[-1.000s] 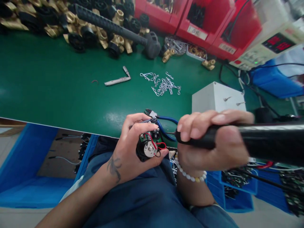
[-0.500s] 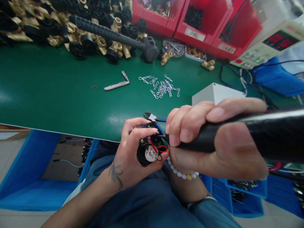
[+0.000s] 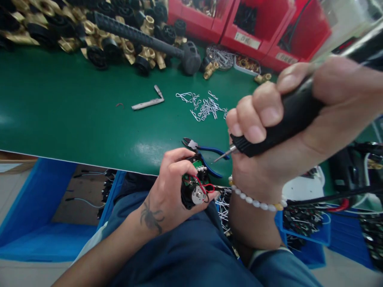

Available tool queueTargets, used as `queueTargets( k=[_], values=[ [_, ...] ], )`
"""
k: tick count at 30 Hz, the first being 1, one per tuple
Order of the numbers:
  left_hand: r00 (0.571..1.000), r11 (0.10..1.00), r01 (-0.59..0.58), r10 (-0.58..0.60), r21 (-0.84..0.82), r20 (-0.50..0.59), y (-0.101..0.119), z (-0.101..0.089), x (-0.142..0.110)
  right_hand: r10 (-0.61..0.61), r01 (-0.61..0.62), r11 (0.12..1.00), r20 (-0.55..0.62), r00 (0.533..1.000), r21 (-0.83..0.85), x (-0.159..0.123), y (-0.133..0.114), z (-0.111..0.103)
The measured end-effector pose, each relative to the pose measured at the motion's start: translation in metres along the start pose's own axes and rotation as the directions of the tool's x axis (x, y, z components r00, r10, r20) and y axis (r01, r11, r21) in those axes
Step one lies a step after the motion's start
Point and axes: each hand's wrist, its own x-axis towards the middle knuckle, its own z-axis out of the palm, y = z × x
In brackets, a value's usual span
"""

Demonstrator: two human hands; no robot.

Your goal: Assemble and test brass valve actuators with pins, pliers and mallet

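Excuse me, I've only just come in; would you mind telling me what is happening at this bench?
The person's left hand holds a black housing with a green circuit board and a silver motor in it. The right hand grips a black screwdriver-like tool, its thin metal bit pointing toward the housing but appearing clear of it. Blue-handled diagonal cutters lie close by on the green table, with a pile of hairpin clips farther back.

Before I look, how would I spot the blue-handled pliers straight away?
Start at the big green tabletop. Near its front edge, just beyond the left hand holding a black part with red wires, lie the pliers. Their spread blue handles set them apart from the silver clips farther back.
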Motion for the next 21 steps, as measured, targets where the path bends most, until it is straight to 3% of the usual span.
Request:
queueTargets(
  k=[6, 11, 21],
  values=[
    [1.0, 1.0, -0.02, 0.021, -0.007, 0.011, 0.001, 0.002, 0.0, 0.128, -0.127, 0.991, 0.022, 0.992, -0.038, 0.001, 0.013, 0.005],
    [0.999, 0.999, -0.03, 0.031, -0.013, 0.026, 0.001, 0.001, 0.0, 0.283, -0.283, 0.954, -0.015, 0.959, -0.097, 0.0, 0.008, 0.008],
    [0.996, 0.999, -0.051, 0.05, 0.01, 0.069, 0.0, -0.002, 0.005, 0.245, -0.237, 0.964, 0.052, 0.968, -0.117, 0.0, 0.014, 0.002]
  ],
)
